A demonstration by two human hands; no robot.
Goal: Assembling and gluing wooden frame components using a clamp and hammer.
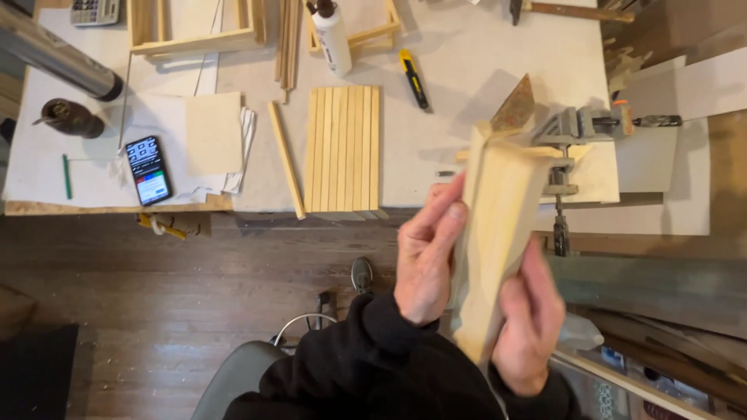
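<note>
Between my fingers (447, 214) I hold a pale, smooth wooden piece (498, 225), long, angular and blurred. My left hand (426, 260) closes on its near edge, fingers pointing away from me; my right hand (531, 323) wraps its lower end from the other side. Just beyond the fingertips a metal vise (572, 132) sits at the tabletop (459, 70) edge. Farther left lie a row of wooden slats (343, 148), a yellow utility knife (413, 78) and a white glue bottle (331, 35).

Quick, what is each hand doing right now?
Left hand: closed on the wooden piece.
Right hand: closed on the same wooden piece, lower down.
</note>
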